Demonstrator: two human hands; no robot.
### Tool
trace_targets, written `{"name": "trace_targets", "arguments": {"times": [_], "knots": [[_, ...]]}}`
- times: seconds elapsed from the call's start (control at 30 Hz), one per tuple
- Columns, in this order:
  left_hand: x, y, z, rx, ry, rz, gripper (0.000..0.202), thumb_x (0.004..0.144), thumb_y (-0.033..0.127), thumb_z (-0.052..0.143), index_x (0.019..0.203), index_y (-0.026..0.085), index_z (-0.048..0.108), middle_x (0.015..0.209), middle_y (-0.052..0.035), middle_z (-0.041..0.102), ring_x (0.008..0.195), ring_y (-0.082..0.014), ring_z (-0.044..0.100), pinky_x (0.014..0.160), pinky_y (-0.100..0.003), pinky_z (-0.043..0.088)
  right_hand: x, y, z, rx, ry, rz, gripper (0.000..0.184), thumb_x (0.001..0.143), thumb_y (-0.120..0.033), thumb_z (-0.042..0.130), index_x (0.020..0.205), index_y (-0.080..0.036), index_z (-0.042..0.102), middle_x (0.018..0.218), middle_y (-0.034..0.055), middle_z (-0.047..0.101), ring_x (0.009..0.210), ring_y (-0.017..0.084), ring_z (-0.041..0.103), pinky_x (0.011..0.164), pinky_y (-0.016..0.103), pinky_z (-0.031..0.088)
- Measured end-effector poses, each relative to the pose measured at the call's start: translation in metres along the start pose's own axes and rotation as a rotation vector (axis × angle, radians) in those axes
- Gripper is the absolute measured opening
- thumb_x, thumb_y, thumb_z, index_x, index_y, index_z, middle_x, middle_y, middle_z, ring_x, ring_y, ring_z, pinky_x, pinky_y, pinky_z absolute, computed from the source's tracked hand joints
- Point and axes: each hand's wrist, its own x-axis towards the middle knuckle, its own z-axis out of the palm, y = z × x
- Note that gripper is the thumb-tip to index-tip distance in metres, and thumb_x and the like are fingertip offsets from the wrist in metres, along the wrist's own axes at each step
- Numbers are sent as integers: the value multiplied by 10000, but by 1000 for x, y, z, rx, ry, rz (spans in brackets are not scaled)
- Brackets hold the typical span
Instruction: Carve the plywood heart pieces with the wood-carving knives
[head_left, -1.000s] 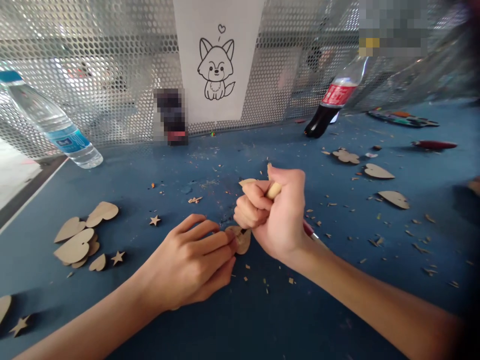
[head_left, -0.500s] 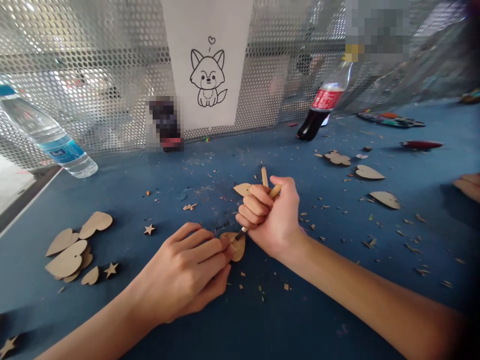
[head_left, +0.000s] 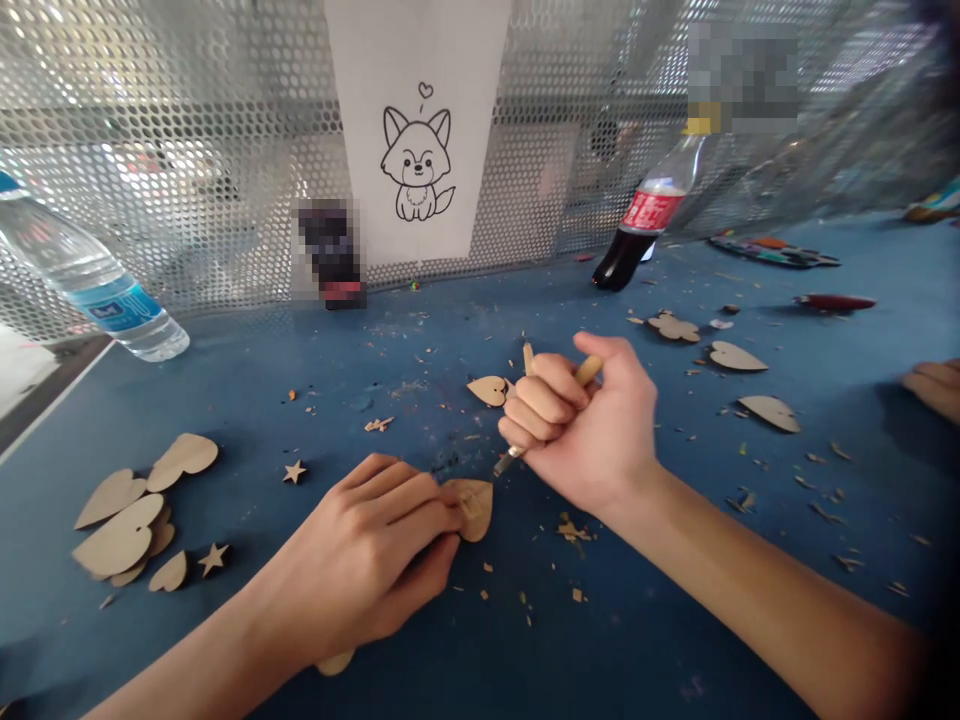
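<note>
My left hand [head_left: 360,565] lies over a thin plywood heart [head_left: 474,508], its fingertips pressing the heart onto the blue mat [head_left: 525,650]. My right hand [head_left: 589,430] is closed around a wooden-handled carving knife [head_left: 589,371], with the small metal blade [head_left: 508,461] poking out below my fingers, just apart from the heart. A thin wooden stick [head_left: 528,358] rises behind my right fingers. A smaller wooden heart [head_left: 489,391] lies just left of those fingers.
Wood shavings litter the mat. Wooden hearts and stars [head_left: 120,535] lie at left, more hearts [head_left: 769,413] at right. A water bottle [head_left: 90,298], cola bottle [head_left: 649,220] and fox drawing [head_left: 417,165] stand by a perforated metal panel [head_left: 210,180]. A co-worker's hand [head_left: 934,390] enters at right.
My right hand has moved right and slightly up, lifting the blade off the heart. The left hand stays on the heart, which has shifted slightly.
</note>
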Motion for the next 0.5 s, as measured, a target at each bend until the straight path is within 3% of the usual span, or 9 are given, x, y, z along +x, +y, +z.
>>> {"name": "trace_targets", "arguments": {"times": [0.1, 0.2, 0.27, 0.37, 0.43, 0.5], "knots": [[1, -1, 0, 40, 33, -75, 116, 963, 211, 550, 1042, 174, 627, 1083, -57, 707, 967, -195, 671, 881, -352, 490, -6, -13, -1, -122, -131, -89, 521, 774, -471, 503, 487, -211, 154, 442, -68, 87, 409, 91, 109, 429, 284, 173], [3, 0, 2, 191, 16, -171, 268, 959, 384, 595, 1120, 171, 621, 1221, -95, 672, 1074, -272, 653, 964, -454, 470, -8, -19, -5, -225, -214, -161, 505, 762, -487, 513, 476, -210, 202, 438, -58, 132, 419, 96, 160, 461, 294, 205], [3, 2, 2, 230, -8, -161, 297, 976, 438, 581, 1116, 178, 618, 1235, -93, 672, 1097, -278, 649, 959, -457, 477, -9, -17, -8, -280, -233, -175, 488, 782, -503, 471, 468, -213, 236, 440, -53, 145, 428, 102, 171, 477, 303, 207], [5, 5, -3, 257, 40, -51, 125, 1025, 251, 516, 1071, 167, 596, 1126, -67, 715, 962, -199, 688, 909, -379, 499, -8, -12, -9, -298, -248, -161, 472, 799, -506, 422, 458, -216, 274, 436, -49, 150, 424, 107, 163, 480, 311, 192], [7, 6, -10, 441, 125, 98, 131, 1001, 89, 488, 1054, 144, 594, 1078, -71, 739, 878, -191, 698, 910, -394, 487, -9, -10, -9, -287, -239, -160, 466, 801, -501, 418, 455, -217, 288, 438, -52, 146, 422, 106, 152, 478, 311, 186], [9, 5, -16, 647, 135, 231, 152, 980, 52, 499, 1001, 148, 616, 1013, -55, 759, 805, -196, 696, 872, -396, 488, -9, -8, -9, -283, -223, -170, 475, 807, -503, 420, 449, -220, 291, 441, -55, 140, 418, 104, 145, 473, 310, 178]]}}
